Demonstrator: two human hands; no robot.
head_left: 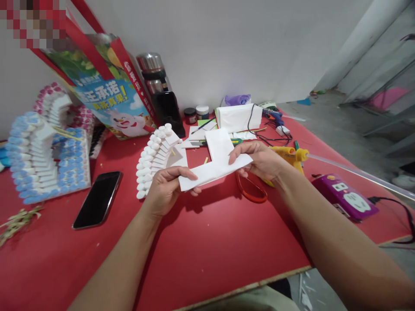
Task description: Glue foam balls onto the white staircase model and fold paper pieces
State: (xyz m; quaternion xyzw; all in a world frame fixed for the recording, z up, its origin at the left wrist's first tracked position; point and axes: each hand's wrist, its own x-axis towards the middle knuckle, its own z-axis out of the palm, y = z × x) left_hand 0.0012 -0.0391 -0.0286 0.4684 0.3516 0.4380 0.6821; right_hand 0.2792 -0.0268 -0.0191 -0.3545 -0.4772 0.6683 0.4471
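Observation:
A folded white paper strip (212, 171) is held level above the red table, pinched at both ends. My left hand (167, 185) is closed on its left end, thumb on top and fingers beneath. My right hand (257, 160) grips the right end the same way. Just behind the strip is another white folded piece (218, 142); I cannot tell whether the two touch. To the left of the strip stands a curved white model (154, 160) edged with rounded white tips. Beyond my right hand lies a yellow glue gun (288, 156) with a clear glue stick in it.
A black phone (97, 199) lies on the left, near blue-and-white models (48, 155). Behind are a shopping bag (113, 95), a steel flask (152, 71) and a stack of white paper (238, 117). Right: red-handled scissors (251, 194) and a purple power strip (345, 196) with a cord.

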